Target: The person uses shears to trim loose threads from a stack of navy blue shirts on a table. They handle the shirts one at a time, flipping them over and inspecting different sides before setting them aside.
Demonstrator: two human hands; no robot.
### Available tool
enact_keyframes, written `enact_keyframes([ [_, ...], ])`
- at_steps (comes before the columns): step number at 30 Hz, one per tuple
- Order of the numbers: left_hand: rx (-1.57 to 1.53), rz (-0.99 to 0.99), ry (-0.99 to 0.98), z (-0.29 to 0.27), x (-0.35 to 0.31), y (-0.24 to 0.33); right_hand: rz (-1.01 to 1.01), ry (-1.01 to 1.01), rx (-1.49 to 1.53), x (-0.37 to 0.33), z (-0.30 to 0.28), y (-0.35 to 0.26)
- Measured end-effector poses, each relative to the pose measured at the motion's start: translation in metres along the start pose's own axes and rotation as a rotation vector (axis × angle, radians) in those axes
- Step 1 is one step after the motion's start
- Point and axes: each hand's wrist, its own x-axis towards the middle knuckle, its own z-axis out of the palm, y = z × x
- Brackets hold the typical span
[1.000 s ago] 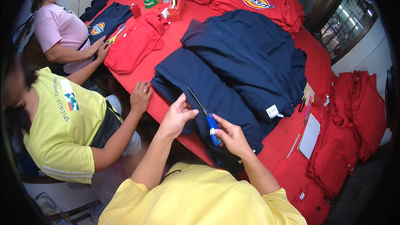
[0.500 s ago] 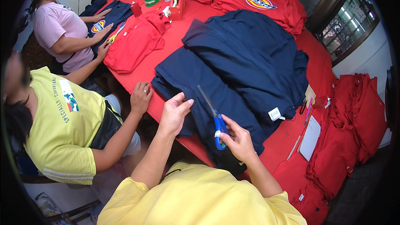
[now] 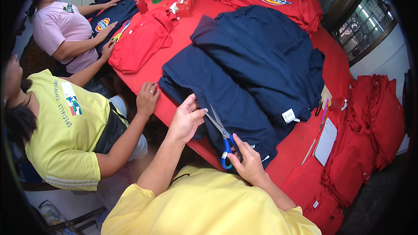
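My right hand (image 3: 249, 161) is closed round the blue handles of a pair of scissors (image 3: 227, 141). Their metal blades are spread a little apart, and the tips reach up beside my left thumb. With fingers and thumb, my left hand (image 3: 187, 119) pinches the near edge of a navy garment (image 3: 252, 74); a thread there would be too fine to make out. This garment lies in a big loose heap over the table, with a white tag (image 3: 288, 115) on its right part.
Folded red garments (image 3: 368, 126) are heaped at the right, beside a white notepad (image 3: 325, 141). At my left, a co-worker in a yellow shirt (image 3: 69, 135) rests a hand on the red table (image 3: 178, 48). Farther off, a person in pink (image 3: 65, 30) handles navy cloth.
The scissors' blades have spread apart, and their tips have come closer to my left fingers. My right hand has shifted slightly down and left. My left hand has moved slightly right.
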Motion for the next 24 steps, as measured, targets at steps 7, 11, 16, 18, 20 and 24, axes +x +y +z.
enact_keyframes([
  [7, -0.034, 0.036, 0.014, 0.004, -0.006, -0.008, -0.046, 0.029, -0.033, -0.001, 0.006, 0.000],
  [11, -0.053, 0.049, 0.018, 0.005, -0.008, -0.011, -0.046, 0.034, -0.024, 0.005, 0.006, -0.002],
  [16, -0.066, 0.051, 0.017, 0.003, -0.007, -0.014, 0.131, -0.037, 0.132, 0.005, 0.007, -0.003],
  [18, -0.062, 0.032, 0.039, 0.003, -0.006, -0.014, 0.176, -0.049, 0.174, 0.005, 0.007, -0.002],
  [20, -0.066, -0.011, 0.083, 0.003, -0.004, -0.011, 0.264, -0.052, 0.302, 0.006, 0.005, 0.000],
  [24, 0.007, 0.052, 0.059, -0.007, 0.005, -0.013, 0.135, -0.010, 0.248, 0.017, 0.008, 0.006],
])
